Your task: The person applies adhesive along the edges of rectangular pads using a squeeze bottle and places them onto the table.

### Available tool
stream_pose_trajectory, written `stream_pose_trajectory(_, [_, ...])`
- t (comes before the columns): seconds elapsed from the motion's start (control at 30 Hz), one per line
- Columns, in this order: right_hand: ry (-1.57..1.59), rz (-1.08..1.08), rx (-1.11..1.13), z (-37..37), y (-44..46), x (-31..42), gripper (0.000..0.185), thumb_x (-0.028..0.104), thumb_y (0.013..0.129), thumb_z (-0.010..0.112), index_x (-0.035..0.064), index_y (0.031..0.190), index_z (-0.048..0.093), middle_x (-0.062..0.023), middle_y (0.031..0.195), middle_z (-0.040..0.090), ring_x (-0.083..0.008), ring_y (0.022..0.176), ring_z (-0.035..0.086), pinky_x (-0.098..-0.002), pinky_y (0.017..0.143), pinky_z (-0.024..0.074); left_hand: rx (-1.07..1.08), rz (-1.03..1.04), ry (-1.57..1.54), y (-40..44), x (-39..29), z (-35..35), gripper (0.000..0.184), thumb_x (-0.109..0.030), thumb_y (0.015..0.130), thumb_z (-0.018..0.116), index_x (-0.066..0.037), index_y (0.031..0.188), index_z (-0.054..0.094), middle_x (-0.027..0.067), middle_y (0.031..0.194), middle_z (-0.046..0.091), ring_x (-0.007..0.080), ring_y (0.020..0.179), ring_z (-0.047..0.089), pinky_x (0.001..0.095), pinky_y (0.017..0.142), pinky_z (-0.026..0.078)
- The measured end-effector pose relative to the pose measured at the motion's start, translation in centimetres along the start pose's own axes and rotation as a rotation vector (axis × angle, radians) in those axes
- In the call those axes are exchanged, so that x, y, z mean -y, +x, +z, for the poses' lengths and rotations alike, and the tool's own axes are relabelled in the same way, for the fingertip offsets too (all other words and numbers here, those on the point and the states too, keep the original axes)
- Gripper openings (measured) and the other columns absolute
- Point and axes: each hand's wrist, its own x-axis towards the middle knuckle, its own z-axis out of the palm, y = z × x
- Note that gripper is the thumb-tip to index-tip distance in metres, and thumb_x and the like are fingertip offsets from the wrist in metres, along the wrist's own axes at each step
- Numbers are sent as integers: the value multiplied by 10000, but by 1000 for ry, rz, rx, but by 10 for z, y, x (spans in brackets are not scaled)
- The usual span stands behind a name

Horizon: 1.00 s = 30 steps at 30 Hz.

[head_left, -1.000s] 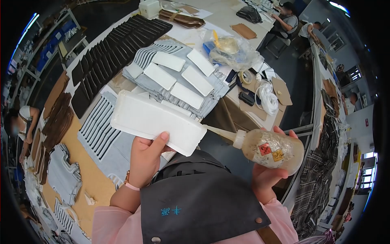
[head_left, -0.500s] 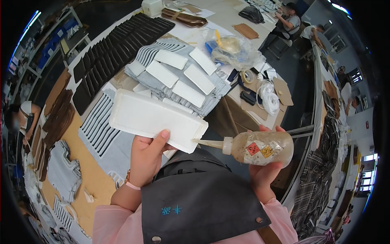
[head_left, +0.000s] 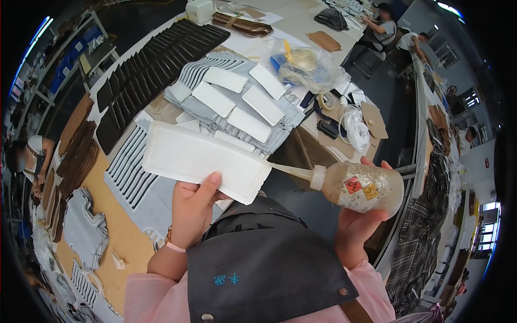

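Note:
My left hand point(head_left: 195, 207) grips a long white rectangular panel point(head_left: 202, 159), thumb on top and the other fingers hidden beneath. Its right end carries a narrow raised border. In my right hand point(head_left: 362, 226) lies a translucent glue bottle point(head_left: 363, 188) with orange and yellow hazard labels, tilted on its side. The bottle's thin nozzle point(head_left: 291, 170) points left, its tip at the upper right corner of the panel. Whether any glue is coming out is too small to tell. Beyond the panel, several smaller white pieces point(head_left: 249, 125) rest on grey fabric stacks point(head_left: 280, 132).
Rows of black pieces point(head_left: 156, 64) cover the table's far left. Plastic bags point(head_left: 307, 64), a tape roll point(head_left: 326, 100) and white cord point(head_left: 355, 132) lie at the right corner. Brown strips point(head_left: 75, 156) and grey cut pieces point(head_left: 85, 229) are at left. Other people point(head_left: 379, 32) work nearby.
My right hand and the bottle have moved right and slightly upward. The nozzle tip has gone from the panel's lower right edge to its upper right corner. The panel has barely shifted.

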Motion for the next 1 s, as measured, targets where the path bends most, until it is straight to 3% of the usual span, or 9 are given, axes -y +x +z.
stream_pose_trajectory(0.1, [43, 14, -10, 3, -3, 2, 991, 608, 624, 646, 51, 1293, 174, -232, 1209, 424, -396, 1073, 485, -476, 922, 410, 8, -2, -1, -1, -1, 0, 248, -110, 873, 505, 42, 1068, 514, 106, 966, 599, 148, 829, 609, 252, 673, 516])
stream_pose_trajectory(0.2, [28, -15, -17, 2, -5, 0, 998, 590, 615, 668, 56, 1292, 166, -231, 1202, 429, -404, 1062, 489, -491, 918, 410, 6, 2, 0, -1, -1, 1, 248, -109, 874, 504, 40, 1071, 511, 104, 966, 599, 148, 828, 608, 251, 672, 516])
stream_pose_trajectory(0.3, [-70, -10, 8, 1, -6, 3, 991, 649, 632, 593, 14, 1287, 206, -224, 1196, 440, -293, 1093, 489, -444, 952, 393, -1, 6, -6, -2, 0, 1, 246, -108, 875, 502, 38, 1072, 509, 102, 965, 599, 146, 827, 608, 250, 672, 517])
stream_pose_trajectory(0.6, [92, 108, 24, -10, -6, -6, 863, 597, 724, 555, 13, 1283, 251, -228, 1209, 431, -272, 1103, 479, -390, 941, 400, 17, -24, -65, -5, -1, 4, 237, -100, 879, 493, 39, 1071, 508, 105, 967, 598, 148, 840, 608, 263, 689, 519])
stream_pose_trajectory(0.8, [132, 278, 221, -19, -16, -12, 839, 601, 744, 526, 21, 1289, 258, -216, 1230, 416, -272, 1145, 434, -406, 957, 378, 42, -31, -120, -7, -1, 6, 230, -93, 884, 483, 37, 1071, 506, 104, 974, 594, 154, 843, 607, 271, 702, 520])
stream_pose_trajectory(1.0, [261, 183, 27, -15, -11, -5, 781, 587, 773, 490, 54, 1299, 266, -154, 1290, 360, -279, 1170, 408, -431, 977, 357, 22, -16, -83, -10, 2, 8, 222, -94, 886, 480, 36, 1064, 510, 101, 964, 597, 152, 835, 608, 267, 691, 520])
